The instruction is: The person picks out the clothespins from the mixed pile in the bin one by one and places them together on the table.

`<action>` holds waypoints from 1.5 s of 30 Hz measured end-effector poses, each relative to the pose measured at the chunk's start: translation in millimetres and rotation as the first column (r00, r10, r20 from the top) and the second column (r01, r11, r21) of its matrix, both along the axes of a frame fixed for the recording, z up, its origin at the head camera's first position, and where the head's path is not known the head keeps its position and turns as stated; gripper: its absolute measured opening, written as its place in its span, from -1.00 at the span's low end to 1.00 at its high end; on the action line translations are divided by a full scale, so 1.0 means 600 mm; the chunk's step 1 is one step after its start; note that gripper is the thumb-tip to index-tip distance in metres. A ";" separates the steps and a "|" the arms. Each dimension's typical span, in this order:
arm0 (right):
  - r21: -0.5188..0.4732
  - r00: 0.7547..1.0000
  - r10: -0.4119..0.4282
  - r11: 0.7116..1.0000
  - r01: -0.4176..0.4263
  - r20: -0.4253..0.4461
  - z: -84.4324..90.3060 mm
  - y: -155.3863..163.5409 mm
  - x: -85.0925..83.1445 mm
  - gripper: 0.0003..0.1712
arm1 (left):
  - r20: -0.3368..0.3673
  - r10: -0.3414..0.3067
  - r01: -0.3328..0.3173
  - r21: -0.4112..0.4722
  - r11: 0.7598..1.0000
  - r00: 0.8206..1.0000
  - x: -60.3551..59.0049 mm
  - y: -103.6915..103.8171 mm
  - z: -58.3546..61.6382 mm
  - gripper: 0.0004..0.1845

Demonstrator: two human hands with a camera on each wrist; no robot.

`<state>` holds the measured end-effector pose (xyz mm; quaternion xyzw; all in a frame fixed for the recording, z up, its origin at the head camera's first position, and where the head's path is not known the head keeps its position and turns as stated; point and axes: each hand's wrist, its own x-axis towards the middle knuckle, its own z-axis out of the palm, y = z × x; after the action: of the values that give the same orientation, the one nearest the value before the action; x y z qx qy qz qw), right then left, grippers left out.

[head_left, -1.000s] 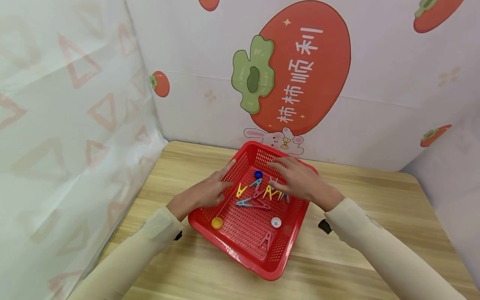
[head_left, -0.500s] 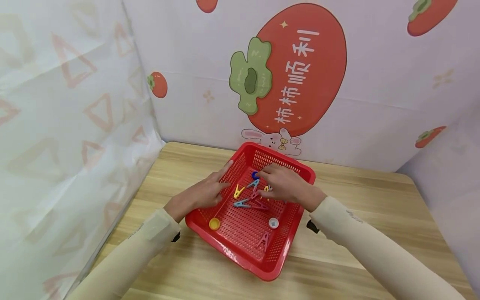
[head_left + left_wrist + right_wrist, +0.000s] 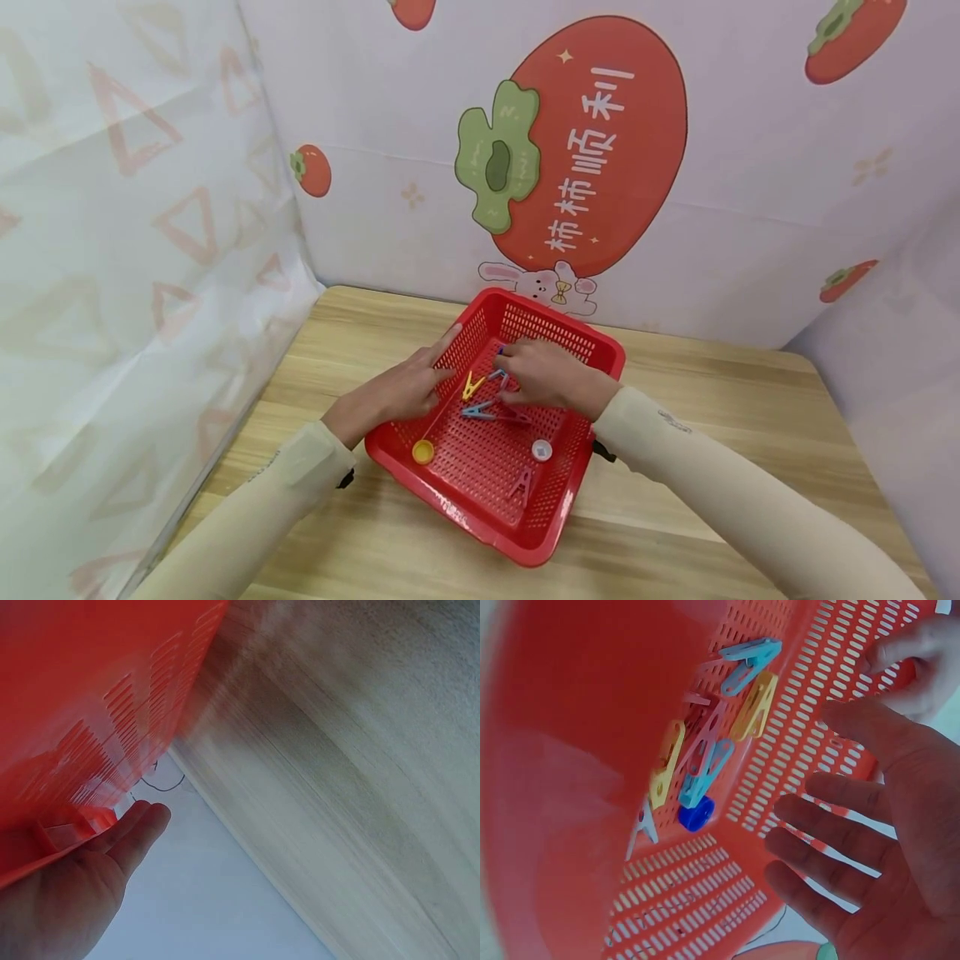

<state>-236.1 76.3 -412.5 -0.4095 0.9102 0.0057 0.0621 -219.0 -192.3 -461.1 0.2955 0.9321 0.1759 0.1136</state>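
Since a second ago the right hand (image 3: 543, 379) has slid left across the red perforated plastic basket (image 3: 558, 517) at frame centre, fingers spread over the coloured plastic clothespins (image 3: 480, 400). The left hand (image 3: 401, 390), fingers straight, steadies the rim. Gathering seems underway; next calls for pinching one pin.

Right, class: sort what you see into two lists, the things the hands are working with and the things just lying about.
In hand:
left hand, resting on the red basket wall
right hand, fingers spread over the clothes pegs
blue cap

Lying about:
yellow cap
white cap
lone pink peg
wooden table
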 end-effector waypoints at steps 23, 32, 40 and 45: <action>0.189 0.993 0.095 0.976 -0.108 0.073 -0.012 -0.053 -0.014 -0.47 | -0.013 0.008 -0.008 -0.017 1.000 1.000 0.002 0.000 0.006 -0.39; 0.276 0.990 0.104 0.953 -0.127 0.097 -0.018 -0.073 -0.017 -0.47 | -0.009 -0.004 0.004 0.001 1.000 1.000 0.004 0.003 0.008 -0.38; 0.325 0.990 0.063 0.940 -0.101 0.126 -0.029 -0.084 -0.020 -0.47 | 0.004 0.005 -0.005 0.000 1.000 1.000 0.004 0.004 0.004 -0.35; 0.318 0.988 0.043 0.944 -0.087 0.146 -0.039 -0.087 -0.021 -0.46 | 0.003 0.009 -0.009 -0.002 1.000 1.000 0.005 0.004 0.007 -0.35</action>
<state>-248.4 23.9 -436.2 -0.4230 0.8765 0.1287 0.1904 -215.8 -189.9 -456.7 0.2911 0.9334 0.1757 0.1145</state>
